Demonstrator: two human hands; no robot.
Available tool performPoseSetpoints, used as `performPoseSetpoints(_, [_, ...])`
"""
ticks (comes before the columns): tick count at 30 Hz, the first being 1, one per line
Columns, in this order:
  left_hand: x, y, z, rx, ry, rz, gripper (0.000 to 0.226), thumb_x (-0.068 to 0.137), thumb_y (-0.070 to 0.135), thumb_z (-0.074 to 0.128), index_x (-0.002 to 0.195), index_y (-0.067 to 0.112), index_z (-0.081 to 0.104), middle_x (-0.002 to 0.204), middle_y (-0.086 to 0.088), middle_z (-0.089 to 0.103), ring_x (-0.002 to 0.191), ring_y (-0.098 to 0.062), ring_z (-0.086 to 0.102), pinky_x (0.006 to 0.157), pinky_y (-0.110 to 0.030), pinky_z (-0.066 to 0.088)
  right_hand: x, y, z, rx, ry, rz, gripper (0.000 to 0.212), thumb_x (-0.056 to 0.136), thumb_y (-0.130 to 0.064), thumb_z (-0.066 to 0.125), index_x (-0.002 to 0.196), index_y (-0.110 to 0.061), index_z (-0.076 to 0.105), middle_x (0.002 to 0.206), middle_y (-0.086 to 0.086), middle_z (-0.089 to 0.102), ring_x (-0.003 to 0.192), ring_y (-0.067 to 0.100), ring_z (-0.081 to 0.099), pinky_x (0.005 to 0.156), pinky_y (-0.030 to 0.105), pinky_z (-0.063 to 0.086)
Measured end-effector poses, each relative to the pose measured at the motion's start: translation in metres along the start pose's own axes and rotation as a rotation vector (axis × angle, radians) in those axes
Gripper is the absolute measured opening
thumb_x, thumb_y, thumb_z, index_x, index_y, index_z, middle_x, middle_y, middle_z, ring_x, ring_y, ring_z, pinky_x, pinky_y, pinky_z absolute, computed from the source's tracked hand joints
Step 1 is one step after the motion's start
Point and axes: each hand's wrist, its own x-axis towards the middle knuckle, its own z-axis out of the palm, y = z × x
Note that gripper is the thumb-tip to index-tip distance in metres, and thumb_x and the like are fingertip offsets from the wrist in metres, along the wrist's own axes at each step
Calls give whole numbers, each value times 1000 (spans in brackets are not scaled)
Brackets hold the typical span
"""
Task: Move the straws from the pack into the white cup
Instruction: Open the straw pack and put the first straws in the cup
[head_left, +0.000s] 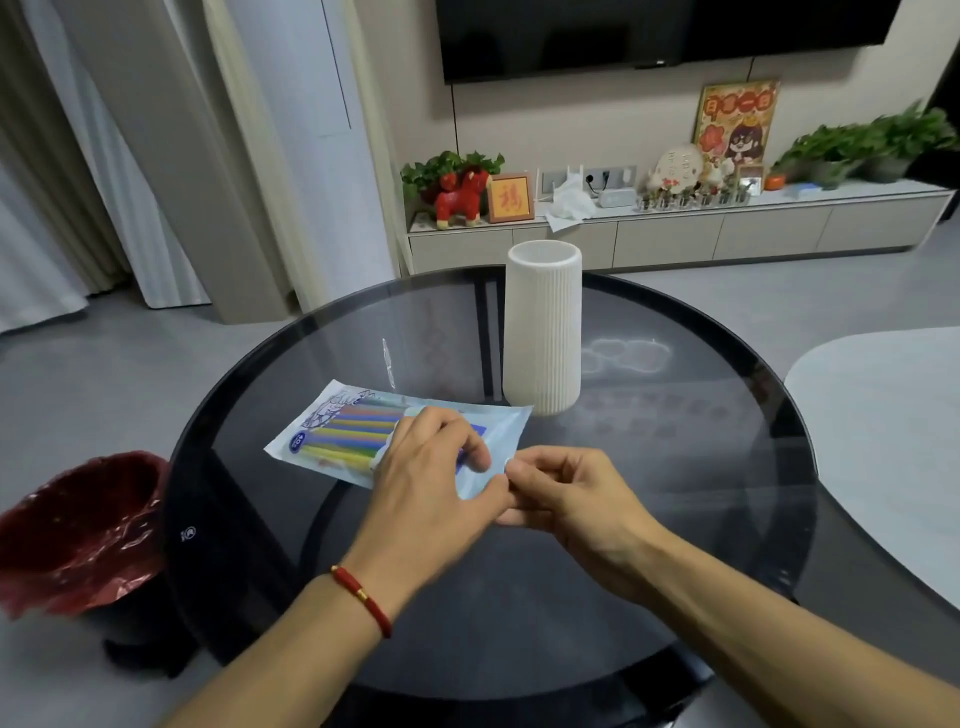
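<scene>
**Both hands on the straw pack**

We see the left hand (431, 467) lying over the near right part of the pack (395, 436), fingers curled down onto the plastic, thumb and forefinger meeting at its near right corner. The right hand (566, 499) comes in from the right and pinches that same corner between thumb and forefinger, the other fingers loosely curled under. A red cord bracelet (362, 597) sits on the left wrist.

The pack lies flat on the dark glass table (675, 467), angled, its left end pointing far-left. Through the clear film we make out the straws (353, 431), coloured stripes lying side by side, all inside the pack.

Just beyond the pack's far right corner stands the white cup (543, 327), tall, ribbed, upright, mouth open.

Off the table's left edge, lower down, sits a bin with a red liner (83, 535). Far across the room runs a low cabinet (675, 228) with plants and ornaments.
</scene>
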Motion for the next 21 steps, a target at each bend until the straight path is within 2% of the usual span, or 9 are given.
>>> performPoseSetpoints(2, [1, 3, 1, 30, 2, 9, 22, 71, 44, 67, 74, 26, 55, 95, 13, 51, 92, -10, 48, 80, -33, 46, 0, 0, -1, 3, 10, 18, 21, 100, -2, 61, 96, 16, 72, 80, 18, 73, 68, 18, 72, 73, 29, 62])
performPoseSetpoints(4, [1, 4, 1, 37, -8, -8, 21, 71, 40, 70, 71, 26, 54, 93, 13, 50, 90, -11, 49, 79, -37, 47, 0, -1, -1, -17, 25, 45, 20, 98, 1, 59, 95, 17, 70, 70, 12, 71, 64, 18, 71, 73, 31, 63])
performPoseSetpoints(6, [0, 6, 1, 55, -22, -27, 24, 72, 37, 74, 68, 25, 53, 91, 12, 50, 89, -11, 49, 78, -37, 48, 0, -3, 1, -70, 37, 72, 19, 96, 2, 55, 89, 11, 71, 59, 7, 67, 60, 20, 70, 68, 31, 63])
performPoseSetpoints(9, [-1, 10, 0, 67, -52, -51, 25, 72, 37, 73, 64, 26, 52, 87, 11, 51, 89, -9, 49, 78, -37, 48, -2, -5, 2, -179, 23, 81, 27, 91, 1, 54, 68, -4, 67, 59, 11, 64, 53, 22, 65, 56, 29, 55])
performPoseSetpoints(12, [-4, 12, 2, 166, -91, 31, 19, 74, 42, 51, 66, 25, 48, 85, 9, 47, 87, -14, 48, 72, -44, 51, -3, -5, 2, -292, -2, 60, 29, 86, -1, 52, 58, -11, 55, 52, 4, 51, 46, 18, 47, 50, 28, 39])
performPoseSetpoints(15, [-6, 13, 3, 339, -159, 124, 25, 84, 40, 33, 78, 20, 48, 90, 6, 43, 87, -20, 45, 69, -47, 51, -3, -8, 4, -363, 11, 41, 32, 85, -4, 52, 56, -16, 46, 56, 2, 41, 50, 14, 31, 48, 26, 26])
performPoseSetpoints(17, [-6, 13, -1, 368, -140, 122, 22, 88, 35, 37, 82, 17, 48, 91, 3, 45, 85, -22, 45, 68, -47, 49, -1, -7, 3, -486, 42, -13, 35, 87, -11, 58, 55, -16, 45, 55, -3, 39, 51, 11, 27, 47, 24, 24])
performPoseSetpoints(19, [-1, 12, -8, 318, -96, 45, 13, 89, 27, 45, 82, 16, 47, 89, 1, 49, 82, -22, 47, 68, -47, 46, -1, -6, 2, -639, 64, -64, 34, 86, -21, 64, 57, -14, 49, 54, -4, 41, 51, 9, 29, 46, 22, 27])
performPoseSetpoints(21, [6, 6, -14, 232, -84, 23, 9, 90, 23, 47, 82, 19, 45, 96, 4, 56, 88, -20, 53, 72, -45, 48, -2, -5, 1, -635, 55, -41, 28, 82, -27, 64, 59, -16, 54, 55, -3, 45, 49, 8, 31, 46, 23, 29])
